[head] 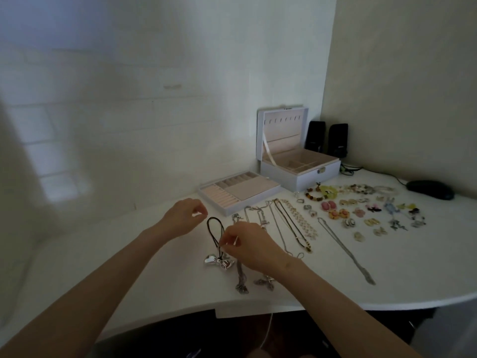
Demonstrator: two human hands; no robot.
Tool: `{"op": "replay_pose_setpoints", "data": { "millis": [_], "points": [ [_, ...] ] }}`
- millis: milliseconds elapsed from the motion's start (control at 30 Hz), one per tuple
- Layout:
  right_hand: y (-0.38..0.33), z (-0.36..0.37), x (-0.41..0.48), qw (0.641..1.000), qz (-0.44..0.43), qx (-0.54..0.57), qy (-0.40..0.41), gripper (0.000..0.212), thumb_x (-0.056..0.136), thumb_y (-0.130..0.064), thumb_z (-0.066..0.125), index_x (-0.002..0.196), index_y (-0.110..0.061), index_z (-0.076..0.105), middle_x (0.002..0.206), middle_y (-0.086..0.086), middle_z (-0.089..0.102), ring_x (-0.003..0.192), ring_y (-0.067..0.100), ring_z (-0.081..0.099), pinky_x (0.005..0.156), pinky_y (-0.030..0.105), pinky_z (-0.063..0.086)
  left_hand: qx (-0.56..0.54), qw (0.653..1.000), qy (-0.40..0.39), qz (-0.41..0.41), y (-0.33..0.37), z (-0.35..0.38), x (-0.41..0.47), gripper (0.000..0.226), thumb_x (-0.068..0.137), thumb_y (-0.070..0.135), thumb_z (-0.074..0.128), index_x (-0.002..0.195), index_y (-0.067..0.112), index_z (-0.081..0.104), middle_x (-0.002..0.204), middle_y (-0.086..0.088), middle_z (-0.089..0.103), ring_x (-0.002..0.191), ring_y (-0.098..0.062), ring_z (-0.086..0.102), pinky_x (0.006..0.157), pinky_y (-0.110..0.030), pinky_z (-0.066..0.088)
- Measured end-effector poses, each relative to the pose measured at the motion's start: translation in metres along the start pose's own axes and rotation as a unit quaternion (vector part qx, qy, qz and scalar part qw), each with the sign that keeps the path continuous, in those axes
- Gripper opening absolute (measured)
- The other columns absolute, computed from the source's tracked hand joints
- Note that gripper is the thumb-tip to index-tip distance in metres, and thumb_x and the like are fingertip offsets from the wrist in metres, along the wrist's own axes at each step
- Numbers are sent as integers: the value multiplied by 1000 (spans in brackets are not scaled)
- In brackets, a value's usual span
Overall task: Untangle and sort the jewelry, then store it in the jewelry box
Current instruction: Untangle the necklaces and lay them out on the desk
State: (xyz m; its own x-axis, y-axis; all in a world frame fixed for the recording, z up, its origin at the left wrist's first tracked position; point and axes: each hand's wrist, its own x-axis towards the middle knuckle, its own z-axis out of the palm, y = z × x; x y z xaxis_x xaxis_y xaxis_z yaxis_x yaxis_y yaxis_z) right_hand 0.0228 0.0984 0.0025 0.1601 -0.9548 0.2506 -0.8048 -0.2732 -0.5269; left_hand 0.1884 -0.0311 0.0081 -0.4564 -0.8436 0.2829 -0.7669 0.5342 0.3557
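Note:
A black cord necklace [212,228] with a silver bow pendant [219,262] lies on the white table. My right hand [251,248] pinches the cord just above the pendant. My left hand [184,215] hovers beside the cord's loop, fingers curled, and I cannot tell whether it holds the cord. Several chain necklaces [284,226] lie in rows to the right. The white jewelry box [299,161] stands open at the back, its removable tray [240,193] set on the table beside it.
Earrings, rings and bracelets [361,205] are spread over the right side of the table. Two black speakers [326,139] stand behind the box, and a black mouse [429,189] lies far right. The table's curved front edge [258,310] runs near my forearms.

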Motion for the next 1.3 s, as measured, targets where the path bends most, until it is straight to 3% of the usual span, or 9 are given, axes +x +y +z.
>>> {"op": "replay_pose_setpoints", "data": {
  "millis": [300, 433, 667, 800, 1033, 1133, 1300],
  "points": [
    [9, -17, 3, 1000, -2, 8, 16, 17, 91, -22, 59, 101, -15, 71, 101, 1, 66, 81, 6, 53, 79, 23, 47, -35, 999, 0, 39, 25, 13, 10, 14, 91, 16, 58, 100, 9, 67, 107, -5, 66, 102, -19, 59, 83, -23, 40],
    [20, -32, 5, 1000, 2, -5, 22, 18, 91, -18, 58, 101, -12, 72, 101, 2, 68, 80, 6, 53, 81, 26, 48, -41, 998, -4, 55, 40, 21, 21, 16, 91, 17, 57, 101, 9, 67, 107, -5, 64, 102, -19, 58, 84, -24, 42],
    [49, -55, 14, 999, 23, -28, 13, 18, 92, -20, 58, 102, -13, 72, 101, 2, 68, 79, 5, 53, 69, 15, 42, 13, 998, -24, -50, 47, 29, 52, 20, 89, 26, 55, 101, 11, 61, 113, -7, 57, 102, -22, 56, 78, -29, 42],
    [63, -56, 23, 999, 27, -43, 1, 18, 91, -20, 58, 100, -15, 72, 97, 0, 69, 76, 3, 53, 65, 5, 35, 9, 999, -21, -45, 53, 38, 62, 18, 89, 27, 58, 95, 10, 56, 112, -12, 54, 102, -25, 53, 79, -31, 42],
    [80, -50, 35, 999, 21, -40, 0, 15, 90, -18, 59, 97, -14, 72, 94, 0, 69, 76, 5, 54, 65, 8, 37, 8, 997, 4, -80, 48, 50, 71, 24, 89, 26, 56, 105, 8, 54, 120, -13, 49, 109, -27, 49, 85, -34, 43],
    [86, -49, 41, 999, 18, -37, 5, 15, 90, -18, 59, 97, -14, 72, 95, 1, 69, 76, 5, 54, 68, 10, 39, 31, 984, 1, -175, 43, 49, 82, 51, 95, 24, 47, 137, -1, 30, 139, -22, 35, 122, -35, 45, 94, -37, 41],
    [98, -52, 48, 999, 26, -26, 14, 16, 91, -17, 58, 98, -13, 72, 97, 2, 68, 75, 5, 52, 69, 15, 41, 27, 959, -13, -281, 23, 46, 105, 66, 97, 14, 39, 144, -6, -1, 137, -22, 44, 121, -33, 50, 96, -36, 41]
  ]
}}
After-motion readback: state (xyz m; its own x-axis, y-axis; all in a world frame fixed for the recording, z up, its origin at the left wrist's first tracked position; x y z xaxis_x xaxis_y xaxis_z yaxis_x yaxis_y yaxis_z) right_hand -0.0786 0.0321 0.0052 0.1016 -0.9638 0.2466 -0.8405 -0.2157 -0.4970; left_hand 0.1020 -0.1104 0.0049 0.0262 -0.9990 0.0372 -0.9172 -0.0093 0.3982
